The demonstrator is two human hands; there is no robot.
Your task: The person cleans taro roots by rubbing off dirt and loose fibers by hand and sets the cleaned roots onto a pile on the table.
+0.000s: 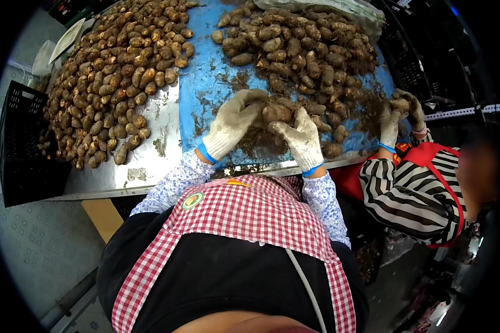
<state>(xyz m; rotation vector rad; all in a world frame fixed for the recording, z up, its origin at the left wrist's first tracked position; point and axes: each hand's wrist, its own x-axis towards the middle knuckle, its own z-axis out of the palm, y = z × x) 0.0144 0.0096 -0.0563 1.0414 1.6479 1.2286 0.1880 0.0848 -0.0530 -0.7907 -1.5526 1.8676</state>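
Both my hands wear white knitted gloves with soiled fingers, at the near edge of a blue sheet (pixel 197 72). A brown, roundish taro-like tuber (pixel 276 113) sits between them. My left hand (pixel 236 119) curls around its left side, fingertips against it. The thumb and fingers of my right hand (pixel 301 136) press on its right side. Just beyond lies a heap of dirty, rooty tubers (pixel 311 55). Loose soil and root scraps (pixel 258 141) lie beneath my hands.
Cleaner tubers (pixel 111 83) cover the metal table (pixel 155 166) at left, beside a black crate (pixel 22 144). At right, a co-worker in a striped top (pixel 411 194) has gloved hands (pixel 394 116) at the table edge. Black crates (pixel 408 50) stand behind.
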